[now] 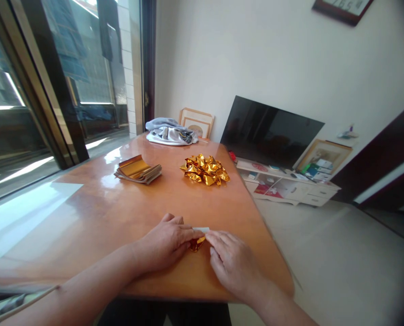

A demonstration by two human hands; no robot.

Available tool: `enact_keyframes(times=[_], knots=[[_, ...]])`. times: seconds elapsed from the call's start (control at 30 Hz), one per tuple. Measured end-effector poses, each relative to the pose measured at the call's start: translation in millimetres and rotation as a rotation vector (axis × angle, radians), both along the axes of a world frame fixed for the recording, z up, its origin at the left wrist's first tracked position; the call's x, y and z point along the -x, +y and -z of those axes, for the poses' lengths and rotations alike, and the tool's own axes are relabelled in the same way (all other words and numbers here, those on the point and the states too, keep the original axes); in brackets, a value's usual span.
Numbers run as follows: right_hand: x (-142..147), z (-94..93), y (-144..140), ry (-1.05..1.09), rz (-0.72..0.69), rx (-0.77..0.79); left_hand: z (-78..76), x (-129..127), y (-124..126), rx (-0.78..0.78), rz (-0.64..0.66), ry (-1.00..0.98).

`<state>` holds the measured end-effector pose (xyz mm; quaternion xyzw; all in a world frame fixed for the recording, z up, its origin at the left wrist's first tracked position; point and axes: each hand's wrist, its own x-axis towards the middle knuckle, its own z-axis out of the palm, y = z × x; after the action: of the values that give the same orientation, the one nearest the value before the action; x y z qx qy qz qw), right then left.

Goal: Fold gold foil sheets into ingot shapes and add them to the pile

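Near the front edge of the table, a small piece of gold foil paper with a pale strip along its far side lies between my hands. My left hand comes in from the left, fingers together and bent down onto the paper. From the right, my right hand has its fingertips pinched at the paper's right side, thumb tucked under. Part of the paper is hidden under the fingers. Farther off stands a stack of gold foil paper sheets, and right of it a pile of folded gold foil pieces.
The glossy wooden table has a rounded right corner. Folded clothes lie at its far end. A television and a white cabinet stand beyond the right edge. Glass sliding doors run along the left.
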<state>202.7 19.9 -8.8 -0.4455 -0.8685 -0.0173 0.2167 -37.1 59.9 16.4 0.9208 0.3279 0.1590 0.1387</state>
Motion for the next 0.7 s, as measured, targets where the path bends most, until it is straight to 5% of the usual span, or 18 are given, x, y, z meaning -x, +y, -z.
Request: enact_keyframes(times=[0.23, 0.7], knots=[[7.4, 4.9, -3.6, -0.056, -0.044, 0.002, 7.5, -0.3, 2.1, -0.006, -0.117, 0.049], [24.7, 12.6, -16.1, -0.199, 0.027, -0.096, 6.7, -0.3, 1.8, -0.029, -0.052, 0.016]])
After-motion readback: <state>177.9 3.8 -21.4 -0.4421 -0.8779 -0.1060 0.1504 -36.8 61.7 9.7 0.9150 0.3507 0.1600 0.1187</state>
